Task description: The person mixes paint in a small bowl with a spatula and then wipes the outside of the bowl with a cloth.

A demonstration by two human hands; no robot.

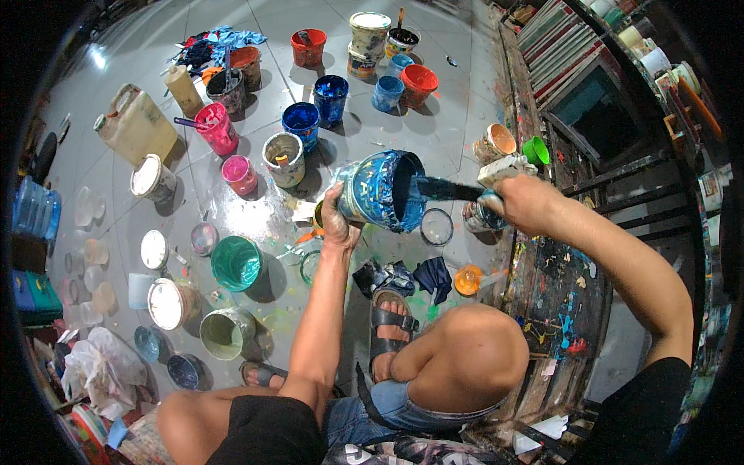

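My left hand [336, 218] grips a paint bucket [364, 190] from its left side and underside, fingers partly hidden behind it. The bucket is smeared with blue paint and tipped on its side in the air, its mouth facing right. My right hand [521, 204] is closed around a long, flat, dark spatula [453, 188] smeared with blue. Its far end reaches into the bucket's mouth; whether it touches the inner wall I cannot tell. Beneath the bucket are a clear round lid [437, 227] and dark crumpled rags [387, 275] on the floor.
Open tubs of blue [331, 101], pink [215, 128], red [419, 84] and green [236, 262] stand about the grey floor. A jerrycan [138, 128] is at left. Along the right runs a paint-splashed wooden rack [542, 310] with framed screens [593, 105]. My knees are close below.
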